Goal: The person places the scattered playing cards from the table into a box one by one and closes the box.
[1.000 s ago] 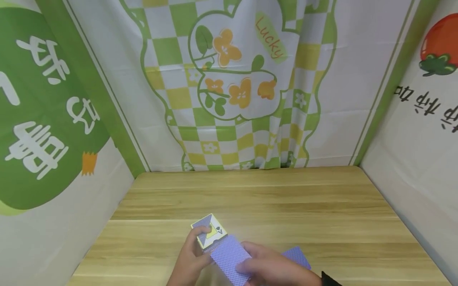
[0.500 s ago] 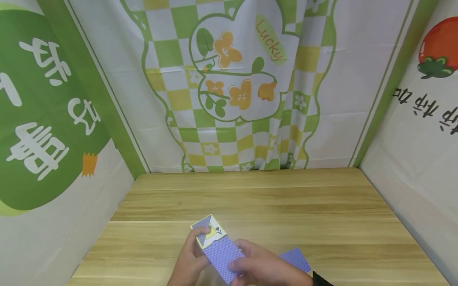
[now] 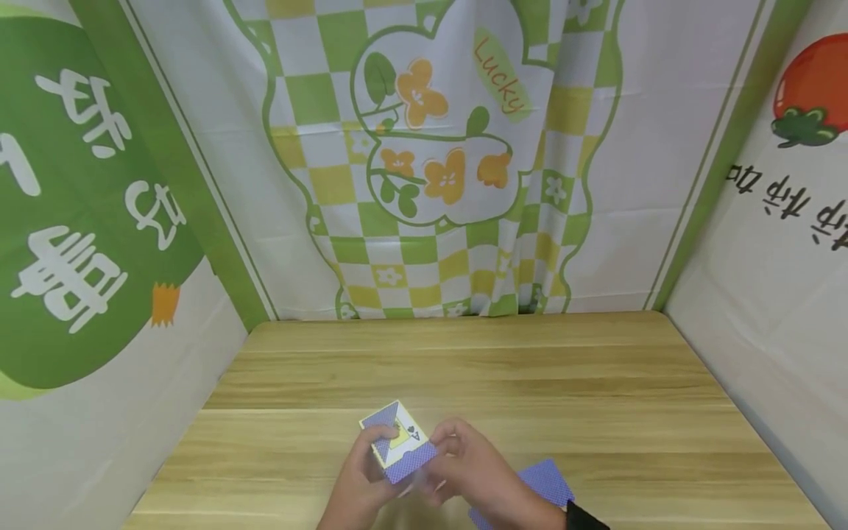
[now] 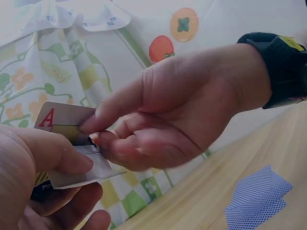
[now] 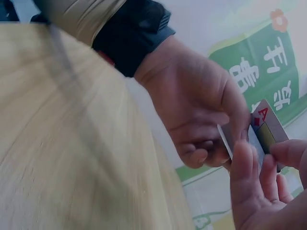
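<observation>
A playing card box (image 3: 400, 436) with an ace printed on its face is tilted above the table. My left hand (image 3: 361, 471) grips it, thumb on the face. Blue-backed cards (image 3: 411, 464) stick out a short way from its near end. At that end, my right hand (image 3: 473, 467) pinches the box's right edge with thumb and index finger. The left wrist view shows a red A on the box (image 4: 60, 114), with the right hand (image 4: 168, 110) reaching it from the right. In the right wrist view, the left hand (image 5: 192, 96) and right hand (image 5: 264, 191) meet at the box.
More blue-backed playing cards (image 3: 548, 480) lie on the wooden table (image 3: 318, 375), partly hidden by the right forearm. A patterned cloth (image 3: 437, 258) hangs behind the table, with printed walls (image 3: 748, 309) on both sides.
The blue-backed cards have slid into the box, so much less of them shows. My right hand has shifted up to the box's right edge. My left hand has moved slightly right with the box.
</observation>
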The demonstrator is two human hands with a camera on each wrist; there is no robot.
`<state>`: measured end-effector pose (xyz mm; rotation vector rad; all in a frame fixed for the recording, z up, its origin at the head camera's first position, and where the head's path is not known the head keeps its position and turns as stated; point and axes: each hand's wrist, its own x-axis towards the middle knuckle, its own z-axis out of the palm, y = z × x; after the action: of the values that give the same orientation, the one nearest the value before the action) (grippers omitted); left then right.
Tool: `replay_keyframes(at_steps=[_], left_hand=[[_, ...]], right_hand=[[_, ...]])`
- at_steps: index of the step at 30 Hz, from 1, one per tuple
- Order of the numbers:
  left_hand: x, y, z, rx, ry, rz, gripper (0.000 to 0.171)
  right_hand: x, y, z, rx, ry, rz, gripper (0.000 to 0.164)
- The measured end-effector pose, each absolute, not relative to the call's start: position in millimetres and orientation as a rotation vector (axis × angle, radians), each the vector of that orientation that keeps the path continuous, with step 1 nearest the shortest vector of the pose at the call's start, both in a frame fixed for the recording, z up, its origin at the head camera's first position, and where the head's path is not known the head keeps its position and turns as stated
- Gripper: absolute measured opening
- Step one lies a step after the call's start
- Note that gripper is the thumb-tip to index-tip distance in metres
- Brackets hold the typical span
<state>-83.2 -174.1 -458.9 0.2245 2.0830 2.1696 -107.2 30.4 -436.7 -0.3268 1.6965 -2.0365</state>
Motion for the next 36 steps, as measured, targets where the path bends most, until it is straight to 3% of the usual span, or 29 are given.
replay_keyframes(at_steps=[8,17,25,32,36], left_hand=[[-84,-176,-461,0.283,2.011,2.181,0.058],[-83,-174,-457,0.297,1.990,2.128,0.058],[-82,-173,-456,0.259,1.991,2.152,0.057],[-83,-176,-456,0.257,1.991,2.202,0.054],[-83,-180,-456,0.238,1.989,2.204,0.053]], right_hand=[[-107,35,-433,-0.489,1.880,-1.923,0.050],[-110,38,-436,-0.529,2.204,-1.789,0.037],[-113,56,-447,-0.638,2.329,-1.628,0.015],[-122,95,-456,-0.793,2.468,-1.325,0.010],[-126,126,-460,-1.033,2.600,-1.031,0.021]])
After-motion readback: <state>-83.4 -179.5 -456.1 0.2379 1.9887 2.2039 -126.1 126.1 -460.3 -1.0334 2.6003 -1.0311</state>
